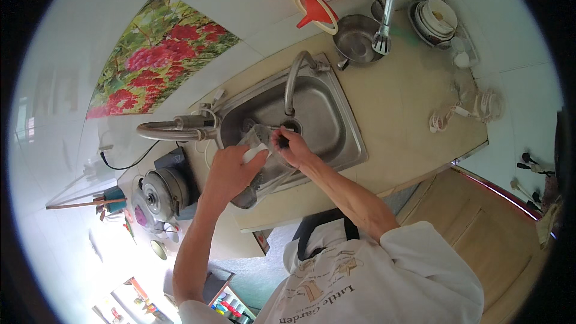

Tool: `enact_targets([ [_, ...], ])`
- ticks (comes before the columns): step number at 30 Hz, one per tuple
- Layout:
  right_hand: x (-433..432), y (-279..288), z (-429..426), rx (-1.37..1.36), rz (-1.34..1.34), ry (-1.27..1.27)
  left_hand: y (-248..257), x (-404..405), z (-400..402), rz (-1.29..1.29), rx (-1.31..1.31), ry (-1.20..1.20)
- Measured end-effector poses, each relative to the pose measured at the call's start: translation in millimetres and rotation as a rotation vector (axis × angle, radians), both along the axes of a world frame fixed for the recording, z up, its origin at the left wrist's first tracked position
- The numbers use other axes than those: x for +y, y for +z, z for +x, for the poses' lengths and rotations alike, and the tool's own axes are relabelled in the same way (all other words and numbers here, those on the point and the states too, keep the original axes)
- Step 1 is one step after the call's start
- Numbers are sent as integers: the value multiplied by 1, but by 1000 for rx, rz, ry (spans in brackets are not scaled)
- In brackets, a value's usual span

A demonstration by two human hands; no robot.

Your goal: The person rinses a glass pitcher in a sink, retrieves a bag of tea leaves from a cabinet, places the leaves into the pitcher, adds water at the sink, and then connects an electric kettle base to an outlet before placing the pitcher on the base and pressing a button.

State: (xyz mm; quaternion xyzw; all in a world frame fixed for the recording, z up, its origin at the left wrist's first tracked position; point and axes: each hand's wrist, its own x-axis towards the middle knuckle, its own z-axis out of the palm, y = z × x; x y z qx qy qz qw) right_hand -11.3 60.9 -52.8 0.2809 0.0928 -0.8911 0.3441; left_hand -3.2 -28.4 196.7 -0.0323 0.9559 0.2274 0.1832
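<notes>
My left hand grips a white handle-like piece at the near left of the steel sink. Below and beside it is a clear plastic vessel or bag, tilted over the sink's near rim; its exact kind is hard to tell. My right hand is over the basin near the drain, with its fingers curled at the clear plastic's edge. A dark patch shows within those fingers, either a small thing or shadow. The curved faucet reaches over the sink basin just beyond my right hand.
A second faucet rises at the sink's left. Farther left stands a lidded metal pot. Beyond the sink are a steel pan, a red funnel and stacked dishes. Glass jars stand on the counter at right.
</notes>
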Motion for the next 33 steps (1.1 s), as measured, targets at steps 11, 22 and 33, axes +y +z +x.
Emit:
enact_targets([
  [11, 10, 15, -13, -190, -21, 97, -8, -29, 72, 226, 21, 380],
  [22, 12, 92, -26, 88, 156, 195, -69, -78, 165, 800, 305, 701],
  [33, 9, 176, 45, 2171, 1055, 645, -86, -58, 188, 1048, 448, 727],
])
